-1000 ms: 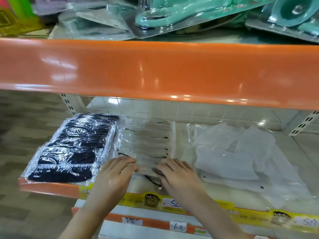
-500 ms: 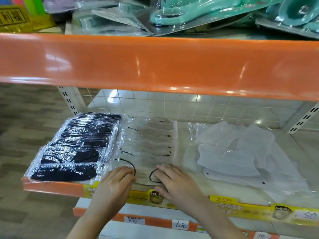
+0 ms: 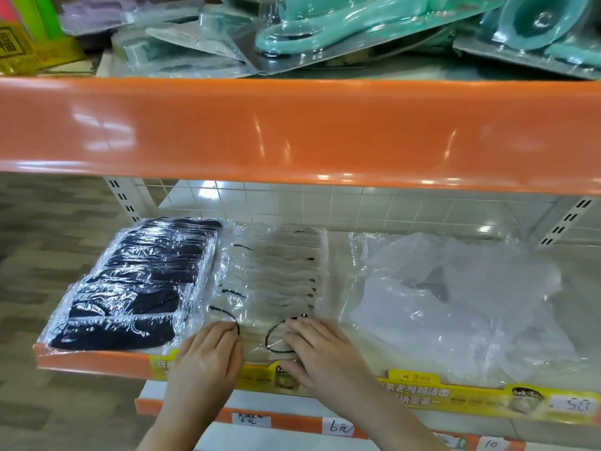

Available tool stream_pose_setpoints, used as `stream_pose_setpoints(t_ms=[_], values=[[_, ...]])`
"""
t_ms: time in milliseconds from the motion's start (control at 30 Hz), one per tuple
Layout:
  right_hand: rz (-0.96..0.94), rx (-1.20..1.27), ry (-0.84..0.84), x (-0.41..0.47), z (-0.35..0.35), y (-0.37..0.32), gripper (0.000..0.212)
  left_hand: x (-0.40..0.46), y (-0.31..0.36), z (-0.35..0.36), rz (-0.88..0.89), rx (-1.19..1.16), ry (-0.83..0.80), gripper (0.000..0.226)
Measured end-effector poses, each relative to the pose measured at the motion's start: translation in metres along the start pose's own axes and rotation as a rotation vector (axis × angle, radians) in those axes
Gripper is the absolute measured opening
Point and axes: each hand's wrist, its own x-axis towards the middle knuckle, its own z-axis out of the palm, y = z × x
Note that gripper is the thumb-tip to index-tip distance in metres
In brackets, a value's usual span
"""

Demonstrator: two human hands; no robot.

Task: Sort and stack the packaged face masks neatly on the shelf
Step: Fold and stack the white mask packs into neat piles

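The shelf (image 3: 94,359) carries 3 groups of packaged masks, and both hands work at its front lip. Farthest to the right of the right hand (image 3: 320,348) sprawls the loose pile of white masks (image 3: 455,304), the biggest and least tidy lot, its clear bags crumpled and overlapping. It looks feather-light, soft and slippery; a pinch at a bag's edge or a flat palm sliding beneath would likely move it without spilling. Just left of the left hand (image 3: 209,353) sits the row of black masks (image 3: 136,294), already overlapped like shingles from the front lip back toward the rear, needing little more than a nudge.

Between and just beyond the 2 hands runs the row of pale masks (image 3: 279,278) with black ear loops, in glossy sleeves. These will probably slip over each other readily and bend at any squeeze, so pressing flat from above and squaring the side edges seems the safer hold. The frontmost pack (image 3: 257,333) lies directly under the fingertips: the left hand rests on its left part, fingers together and nearly straight, and the right hand presses its right part, fingers spread and flat. Neither hand grips anything. A black ear loop (image 3: 271,340) shows in the gap between the 2 hands.
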Motion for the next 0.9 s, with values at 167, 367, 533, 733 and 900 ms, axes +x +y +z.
stream_pose_setpoints(t_ms=[167, 367, 533, 733, 900], values=[[0.057, 0.022, 0.076, -0.004, -0.017, 0.016, 0.033, 0.005, 0.022, 0.006, -0.142, 0.081, -0.024, 0.032], [0.102, 0.229, -0.028, -0.021, -0.046, 0.045, 0.029, 0.017, 0.049, 0.016, -0.245, 0.132, -0.102, 0.034], [0.199, 0.337, -0.132, -0.028, -0.057, 0.057, 0.037, 0.024, 0.068, 0.022, -0.240, 0.100, -0.058, 0.038], [0.276, 0.447, -0.192, -0.030, -0.066, 0.074, 0.026, 0.038, 0.103, 0.025, -0.245, 0.047, 0.003, 0.037], [0.400, 0.668, -0.257, -0.029, -0.073, 0.090, 0.020, 0.046, 0.137, 0.035, -0.192, -0.015, 0.008, 0.026]])
